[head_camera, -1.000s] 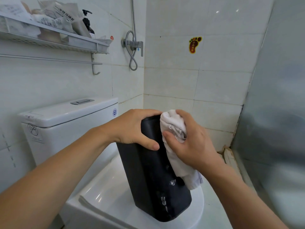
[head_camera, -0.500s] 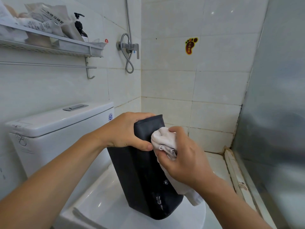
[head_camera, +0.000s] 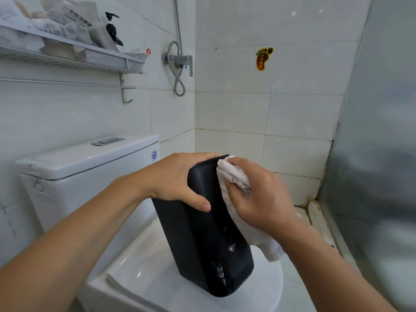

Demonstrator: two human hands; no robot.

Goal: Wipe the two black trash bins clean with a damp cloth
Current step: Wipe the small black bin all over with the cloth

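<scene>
One black trash bin (head_camera: pixel 202 242) stands tilted on the closed white toilet lid (head_camera: pixel 157 287), its base toward me and its far end up. My left hand (head_camera: pixel 177 179) grips the bin near its upper end, thumb across the near face. My right hand (head_camera: pixel 261 197) holds a bunched white cloth (head_camera: pixel 234 174) pressed against the bin's upper right side; the cloth's loose end hangs below my wrist. Wet streaks glint low on the bin's face. Only one bin is in view.
The toilet tank (head_camera: pixel 85 167) stands at left below a towel bar and a wall shelf (head_camera: pixel 74 57) with packets and a pump bottle. A shower valve and hose (head_camera: pixel 179 61) hang on the wall. A frosted glass partition (head_camera: pixel 378 154) closes the right side.
My right hand slid the cloth down the bin's side, then back up toward its upper end. My left hand kept its grip; the view shifted a little.
</scene>
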